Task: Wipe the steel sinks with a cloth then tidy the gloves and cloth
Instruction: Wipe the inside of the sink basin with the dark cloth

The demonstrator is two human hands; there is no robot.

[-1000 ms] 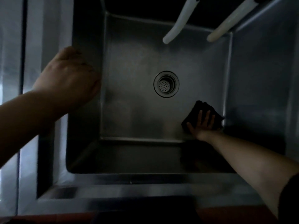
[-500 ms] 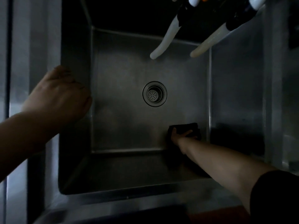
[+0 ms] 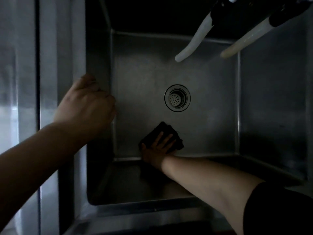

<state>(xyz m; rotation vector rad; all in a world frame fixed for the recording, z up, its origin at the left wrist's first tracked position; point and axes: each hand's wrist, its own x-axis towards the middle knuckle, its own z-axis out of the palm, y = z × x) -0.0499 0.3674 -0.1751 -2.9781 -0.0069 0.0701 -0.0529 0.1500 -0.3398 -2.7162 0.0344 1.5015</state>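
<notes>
Head view: the steel sink [image 3: 271, 99] fills the frame, its drain [image 3: 177, 98] near centre. At about 6 o'clock from the drain, the right hand [image 3: 158, 148] lies flat with fingers spread, pressing a dark cloth [image 3: 166, 133] onto the sink floor close to the near wall. At 9 o'clock, the left hand [image 3: 86, 106] rests on the sink's left rim, fingers curled over the edge. Two pale spouts [image 3: 193, 43] hang at 1 o'clock.

sink [image 3: 271, 99]: dull grey steel | cloth [image 3: 176, 138]: black | drain strainer [image 3: 176, 98]: silvery, dotted with small holes | two hanging spouts [image 3: 191, 43]: white and cream | sleeve [image 3: 279, 211]: black
</notes>
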